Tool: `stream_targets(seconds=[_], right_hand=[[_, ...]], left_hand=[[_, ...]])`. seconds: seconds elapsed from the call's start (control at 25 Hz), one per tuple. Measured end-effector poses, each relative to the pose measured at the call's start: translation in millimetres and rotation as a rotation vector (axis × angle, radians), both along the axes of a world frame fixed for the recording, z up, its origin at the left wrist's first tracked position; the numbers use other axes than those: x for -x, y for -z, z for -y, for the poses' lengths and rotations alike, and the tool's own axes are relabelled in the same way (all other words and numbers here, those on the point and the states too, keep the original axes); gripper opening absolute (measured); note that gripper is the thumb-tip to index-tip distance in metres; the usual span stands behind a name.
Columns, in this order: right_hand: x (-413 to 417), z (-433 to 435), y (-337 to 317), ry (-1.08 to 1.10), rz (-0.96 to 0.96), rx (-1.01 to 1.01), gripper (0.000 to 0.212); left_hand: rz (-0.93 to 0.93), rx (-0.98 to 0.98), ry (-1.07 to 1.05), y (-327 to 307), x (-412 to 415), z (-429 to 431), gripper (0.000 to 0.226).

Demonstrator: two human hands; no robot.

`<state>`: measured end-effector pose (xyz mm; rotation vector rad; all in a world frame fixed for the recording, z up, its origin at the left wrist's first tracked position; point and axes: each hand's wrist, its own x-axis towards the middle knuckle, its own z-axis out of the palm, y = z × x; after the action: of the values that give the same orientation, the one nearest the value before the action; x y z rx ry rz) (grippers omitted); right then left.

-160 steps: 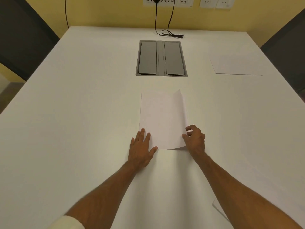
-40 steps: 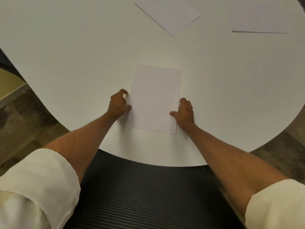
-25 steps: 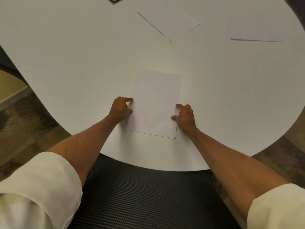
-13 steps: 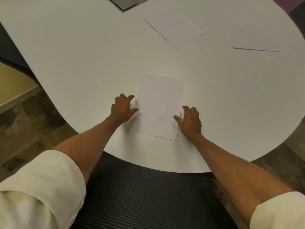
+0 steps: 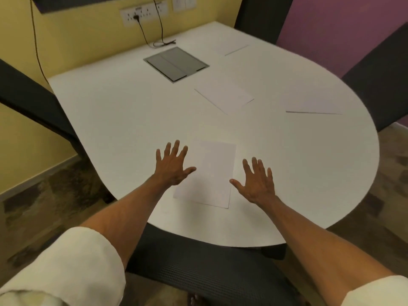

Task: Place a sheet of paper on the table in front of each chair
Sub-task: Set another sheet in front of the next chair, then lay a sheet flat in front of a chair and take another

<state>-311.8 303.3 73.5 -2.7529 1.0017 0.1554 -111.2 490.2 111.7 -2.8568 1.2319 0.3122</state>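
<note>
A white sheet of paper (image 5: pixel 209 173) lies flat on the white table (image 5: pixel 132 120), near its rounded front edge, above a black chair back (image 5: pixel 209 270). My left hand (image 5: pixel 171 165) hovers at the sheet's left side with fingers spread, holding nothing. My right hand (image 5: pixel 257 181) is spread the same way at the sheet's right side. A second sheet (image 5: pixel 223 97) lies mid-table, a third (image 5: pixel 313 104) lies toward the right edge, and a fourth (image 5: pixel 231 46) rests at the far right corner.
A grey cable hatch (image 5: pixel 176 63) is set into the table's middle. Black chair backs stand at the left (image 5: pixel 28 100), the right (image 5: pixel 379 85) and the far corner (image 5: pixel 262 16). Wall sockets (image 5: pixel 143 12) with black cables sit on the yellow wall.
Both hands have let go of the near sheet's edges and lifted with fingers spread. The view has tilted up, bringing the hatch, wall and far chairs into sight.
</note>
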Motion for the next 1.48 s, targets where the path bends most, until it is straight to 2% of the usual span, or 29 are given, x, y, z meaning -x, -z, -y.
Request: stream_targets(seconds=[0.24,0.48,0.88,1.24,1.48], right_hand=[[46.3,37.2,-25.4,0.031,0.038,0.009,0.087],[105.5,113.0,-52.1,0.031,0.093,0.041,0.086],[193.2,231.9,-87.0,-0.092,0.134,0.016,0.082],[177.5,297.6,-92.2,-0.148,0.172,-0.026,0.082],[108.9,356.1,-85.8,-0.184,0.172,-0.028,0.083]], left_hand=[[-0.005,0.012,0.005,-31.3,58.9,53.7,0.082],[-0.009,0.054,-0.002,-52.5,138.8,139.7,0.083],[-0.102,0.153,-0.197,-64.2,268.6,264.3,0.083],[-0.124,0.205,-0.255,-57.7,266.1,340.4,0.083],[-0.09,0.209,-0.289,-45.6,216.5,388.4,0.083]])
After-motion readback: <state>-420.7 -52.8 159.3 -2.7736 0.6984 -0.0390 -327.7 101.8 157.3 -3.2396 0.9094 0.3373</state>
